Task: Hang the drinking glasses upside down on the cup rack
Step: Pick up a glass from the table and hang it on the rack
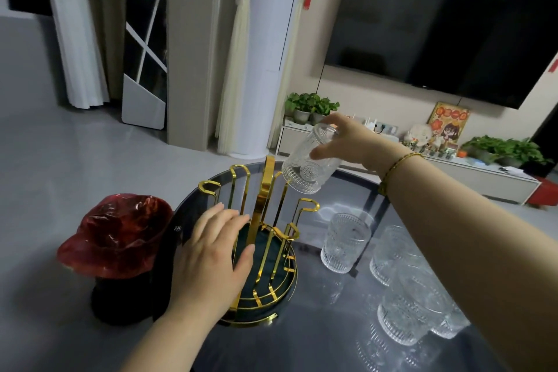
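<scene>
One ribbed glass [308, 164] gripped by the right hand [347, 139], mouth tilted down over a gold prong of the cup rack [265, 238] near the table's [317, 341] far edge, left hand [217, 254] spread flat against the rack's base, three glasses [345, 241] left upright toward the right edge

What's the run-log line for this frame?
right hand: holds inverted glass above gold rack | left hand: steadies rack | hung: none

rack [265, 190] gold, dark green base; glasses [344, 241] clear, ribbed; bin bag [117, 232] red
</scene>
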`<action>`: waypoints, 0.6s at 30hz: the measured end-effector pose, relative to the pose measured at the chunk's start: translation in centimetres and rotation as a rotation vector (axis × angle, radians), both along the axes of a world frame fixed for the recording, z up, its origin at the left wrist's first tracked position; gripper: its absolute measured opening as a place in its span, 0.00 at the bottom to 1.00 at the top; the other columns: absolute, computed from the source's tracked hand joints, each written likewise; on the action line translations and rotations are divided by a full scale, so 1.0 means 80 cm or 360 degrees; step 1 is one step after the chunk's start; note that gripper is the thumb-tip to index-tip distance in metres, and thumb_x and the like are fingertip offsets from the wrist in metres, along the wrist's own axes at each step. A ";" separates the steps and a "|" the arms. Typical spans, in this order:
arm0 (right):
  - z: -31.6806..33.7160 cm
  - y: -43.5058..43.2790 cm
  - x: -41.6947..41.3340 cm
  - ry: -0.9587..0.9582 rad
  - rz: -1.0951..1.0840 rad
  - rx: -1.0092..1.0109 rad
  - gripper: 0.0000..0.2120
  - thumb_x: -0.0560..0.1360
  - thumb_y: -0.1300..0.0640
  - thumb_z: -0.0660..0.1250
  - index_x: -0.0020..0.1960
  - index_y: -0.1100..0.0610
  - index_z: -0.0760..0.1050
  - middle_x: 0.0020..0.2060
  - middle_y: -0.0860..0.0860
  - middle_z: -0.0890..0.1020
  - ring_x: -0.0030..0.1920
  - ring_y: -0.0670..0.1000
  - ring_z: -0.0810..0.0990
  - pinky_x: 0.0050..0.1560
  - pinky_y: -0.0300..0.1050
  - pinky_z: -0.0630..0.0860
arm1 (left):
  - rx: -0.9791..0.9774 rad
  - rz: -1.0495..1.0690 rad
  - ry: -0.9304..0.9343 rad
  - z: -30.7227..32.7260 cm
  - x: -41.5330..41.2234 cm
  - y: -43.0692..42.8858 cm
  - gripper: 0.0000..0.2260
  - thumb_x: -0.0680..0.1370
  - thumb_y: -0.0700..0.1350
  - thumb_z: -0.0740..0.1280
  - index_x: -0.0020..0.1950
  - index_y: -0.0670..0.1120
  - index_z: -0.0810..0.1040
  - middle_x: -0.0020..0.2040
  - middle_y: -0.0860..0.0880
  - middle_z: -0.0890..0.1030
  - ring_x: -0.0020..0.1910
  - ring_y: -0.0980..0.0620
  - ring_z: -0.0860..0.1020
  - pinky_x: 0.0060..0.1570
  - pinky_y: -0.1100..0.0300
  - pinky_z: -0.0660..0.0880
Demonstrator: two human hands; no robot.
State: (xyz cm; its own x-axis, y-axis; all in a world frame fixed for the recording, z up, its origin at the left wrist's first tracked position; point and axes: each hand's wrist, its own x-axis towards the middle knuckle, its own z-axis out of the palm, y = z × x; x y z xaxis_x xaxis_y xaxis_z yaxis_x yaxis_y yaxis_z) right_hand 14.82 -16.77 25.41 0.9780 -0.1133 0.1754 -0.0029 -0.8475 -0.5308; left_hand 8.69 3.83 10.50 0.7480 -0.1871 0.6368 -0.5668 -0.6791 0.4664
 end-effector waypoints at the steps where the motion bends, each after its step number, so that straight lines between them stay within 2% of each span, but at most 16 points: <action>1: -0.002 0.003 0.004 0.0010 0.0020 -0.0013 0.32 0.63 0.56 0.72 0.64 0.54 0.63 0.58 0.54 0.71 0.52 0.51 0.69 0.52 0.43 0.66 | 0.0005 0.0002 -0.0008 -0.001 0.001 0.001 0.18 0.63 0.36 0.76 0.52 0.40 0.78 0.52 0.40 0.81 0.58 0.39 0.75 0.46 0.44 0.75; 4: -0.011 0.011 0.015 0.0042 0.0065 -0.0101 0.32 0.65 0.55 0.71 0.65 0.55 0.62 0.66 0.55 0.67 0.62 0.54 0.68 0.59 0.45 0.66 | 0.0009 -0.0007 -0.0040 -0.004 0.003 0.001 0.18 0.62 0.36 0.76 0.51 0.40 0.79 0.51 0.40 0.81 0.56 0.39 0.76 0.48 0.46 0.73; 7: -0.021 0.021 0.025 0.0114 0.0089 -0.0061 0.33 0.65 0.55 0.70 0.67 0.55 0.61 0.68 0.55 0.66 0.65 0.54 0.66 0.60 0.44 0.64 | -0.0012 -0.0025 -0.0060 -0.005 0.005 0.001 0.17 0.61 0.36 0.77 0.48 0.41 0.79 0.49 0.41 0.82 0.55 0.39 0.76 0.48 0.52 0.70; 12: -0.040 0.033 0.041 0.0187 0.0067 -0.0055 0.36 0.65 0.57 0.71 0.67 0.57 0.58 0.66 0.57 0.67 0.63 0.56 0.68 0.52 0.42 0.65 | -0.0034 -0.0051 -0.0073 -0.008 0.008 0.001 0.19 0.61 0.36 0.77 0.49 0.42 0.79 0.50 0.42 0.81 0.57 0.44 0.74 0.48 0.54 0.70; 15: -0.055 0.035 0.046 0.0229 0.0059 -0.0077 0.36 0.64 0.57 0.72 0.66 0.58 0.58 0.63 0.58 0.69 0.59 0.56 0.70 0.51 0.43 0.66 | -0.0060 -0.0065 -0.0073 -0.009 0.010 0.001 0.19 0.61 0.36 0.76 0.50 0.41 0.79 0.50 0.42 0.81 0.58 0.50 0.67 0.49 0.53 0.69; 18: -0.068 0.036 0.050 0.0272 0.0068 -0.0112 0.34 0.63 0.56 0.72 0.64 0.57 0.59 0.60 0.58 0.71 0.53 0.54 0.70 0.51 0.45 0.70 | -0.0063 -0.0056 -0.0082 -0.011 0.013 0.000 0.19 0.61 0.35 0.77 0.50 0.41 0.79 0.51 0.42 0.81 0.58 0.50 0.65 0.50 0.52 0.68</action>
